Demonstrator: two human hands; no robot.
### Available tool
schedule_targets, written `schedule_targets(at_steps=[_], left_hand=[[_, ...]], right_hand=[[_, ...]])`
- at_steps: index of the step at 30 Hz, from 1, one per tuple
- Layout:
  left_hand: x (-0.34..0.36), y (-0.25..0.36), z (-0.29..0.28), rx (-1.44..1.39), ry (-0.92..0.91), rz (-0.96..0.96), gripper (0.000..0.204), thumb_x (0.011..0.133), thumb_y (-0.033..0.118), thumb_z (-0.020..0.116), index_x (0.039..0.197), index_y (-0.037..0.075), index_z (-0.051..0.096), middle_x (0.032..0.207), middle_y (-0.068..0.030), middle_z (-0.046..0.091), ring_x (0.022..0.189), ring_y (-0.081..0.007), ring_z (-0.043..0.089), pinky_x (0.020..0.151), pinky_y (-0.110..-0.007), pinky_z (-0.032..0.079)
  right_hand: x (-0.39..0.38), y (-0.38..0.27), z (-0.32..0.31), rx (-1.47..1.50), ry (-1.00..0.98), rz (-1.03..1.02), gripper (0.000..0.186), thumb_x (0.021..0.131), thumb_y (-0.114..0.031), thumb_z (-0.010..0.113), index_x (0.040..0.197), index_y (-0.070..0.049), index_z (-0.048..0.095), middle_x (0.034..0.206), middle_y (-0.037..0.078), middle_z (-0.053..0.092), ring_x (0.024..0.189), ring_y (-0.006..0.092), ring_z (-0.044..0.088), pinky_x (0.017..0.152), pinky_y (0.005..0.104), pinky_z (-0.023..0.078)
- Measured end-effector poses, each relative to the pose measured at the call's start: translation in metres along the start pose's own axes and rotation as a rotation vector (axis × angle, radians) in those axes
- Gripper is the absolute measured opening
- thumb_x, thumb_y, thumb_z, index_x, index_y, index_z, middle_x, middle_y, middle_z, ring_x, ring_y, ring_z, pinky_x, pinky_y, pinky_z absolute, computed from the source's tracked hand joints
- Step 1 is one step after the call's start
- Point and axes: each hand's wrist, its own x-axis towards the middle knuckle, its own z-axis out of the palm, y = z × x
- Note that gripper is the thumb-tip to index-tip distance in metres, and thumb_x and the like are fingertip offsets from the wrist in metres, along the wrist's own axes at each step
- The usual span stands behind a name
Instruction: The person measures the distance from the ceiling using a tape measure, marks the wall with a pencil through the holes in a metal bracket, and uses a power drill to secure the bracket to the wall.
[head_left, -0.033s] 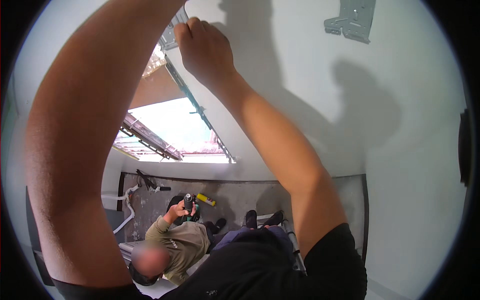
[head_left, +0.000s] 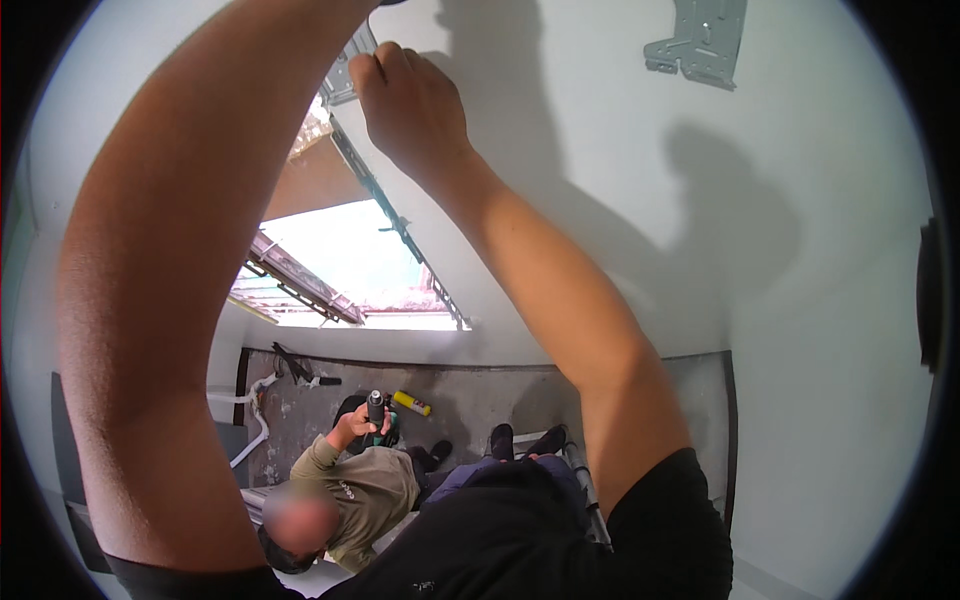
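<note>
High on the white wall, my right hand [head_left: 415, 110] is closed, its fingers curled in at the edge of a grey metal mounting plate [head_left: 342, 80]. What lies inside the fingers is hidden. My left forearm [head_left: 180, 230] rises along the left side, and its hand is beyond the top edge. A small dark thing shows at that edge beside the left wrist; I cannot make out what it is. Another part of grey metal bracket [head_left: 700, 50] sits on the wall to the right, apart from both hands.
Below left, a co-worker in an olive top [head_left: 375, 485] holds up a power drill [head_left: 376, 408]. A window opening [head_left: 340, 255] with a metal frame lies left of my right arm. On the floor are a yellow canister [head_left: 412, 403] and white piping [head_left: 262, 420]. A ladder [head_left: 585, 475] stands beneath me.
The view has shifted very slightly, and the plates and my right hand sit a little lower in it. My right hand keeps its closed pose at the plate.
</note>
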Motion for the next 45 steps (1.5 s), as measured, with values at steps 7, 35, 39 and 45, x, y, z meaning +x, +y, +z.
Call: schedule_targets(at_steps=[7,35,39,45], left_hand=[[0.009,0.003,-0.008,-0.022,-0.079,-0.024,0.146,0.063,0.068,0.096,0.165,-0.004,0.021,0.160,-0.0239,0.035,0.152,-0.0426,0.030,0.118,-0.065,0.032],[0.001,0.002,-0.010,-0.066,-0.068,0.014,0.134,0.064,0.065,0.097,0.161,-0.001,0.033,0.157,-0.0229,0.037,0.151,-0.0423,0.031,0.118,-0.064,0.033],[0.006,0.002,-0.015,-0.049,-0.042,0.005,0.136,0.064,0.065,0.097,0.162,-0.002,0.031,0.158,-0.0242,0.036,0.152,-0.0432,0.031,0.118,-0.066,0.033],[0.005,0.002,0.002,0.035,0.066,-0.015,0.142,0.058,0.066,0.098,0.161,-0.001,0.028,0.158,-0.0263,0.037,0.151,-0.0436,0.032,0.116,-0.068,0.034]], right_hand=[[-0.013,0.006,-0.007,0.133,-0.041,0.028,0.009,0.093,-0.008,0.062,0.102,-0.007,0.064,0.100,0.012,0.063,0.092,0.0298,0.068,0.078,0.0414,0.060],[0.005,0.030,0.000,0.314,0.103,0.055,0.017,0.088,-0.006,0.074,0.105,-0.011,0.074,0.093,0.006,0.074,0.085,0.0273,0.072,0.073,0.0407,0.062],[0.033,0.035,-0.007,0.286,0.243,0.098,0.013,0.089,-0.007,0.074,0.102,-0.011,0.076,0.095,0.008,0.075,0.088,0.0302,0.072,0.075,0.0426,0.061],[0.021,0.052,-0.022,0.275,0.369,0.157,0.022,0.088,-0.001,0.076,0.108,-0.010,0.075,0.097,0.008,0.076,0.090,0.0296,0.072,0.077,0.0414,0.061]])
